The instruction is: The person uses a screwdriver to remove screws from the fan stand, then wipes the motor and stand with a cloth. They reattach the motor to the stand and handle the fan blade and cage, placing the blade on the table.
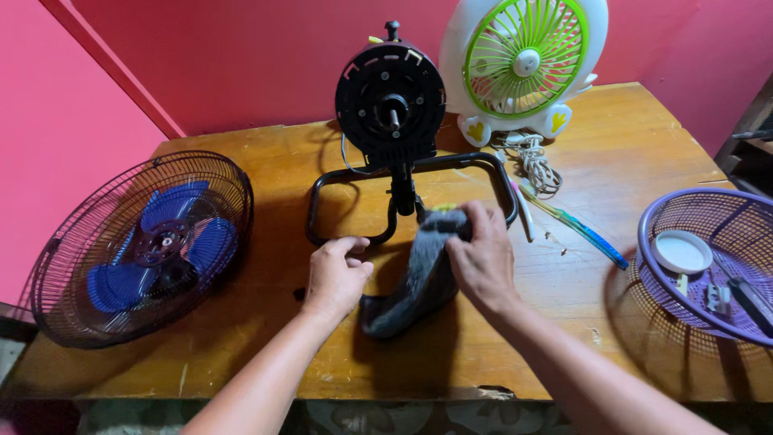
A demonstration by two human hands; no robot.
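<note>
My right hand (485, 259) grips the upper end of a grey cloth (419, 278) and holds it against the black tube base (346, 179) of a stripped fan. My left hand (336, 274) rests with curled fingers on the table just left of the cloth, beside the front bar of the base, holding nothing I can see. The fan's black motor housing (390, 101) stands upright on its short post right behind my hands, with its shaft bare.
On the wooden table (266, 169), a black wire grille with blue blades (145, 246) lies at the left. A white and green small fan (523, 60) stands behind, with a coiled cord (538, 165). A purple basket (708, 262) with small parts sits right; a toothbrush (584, 229) lies nearby.
</note>
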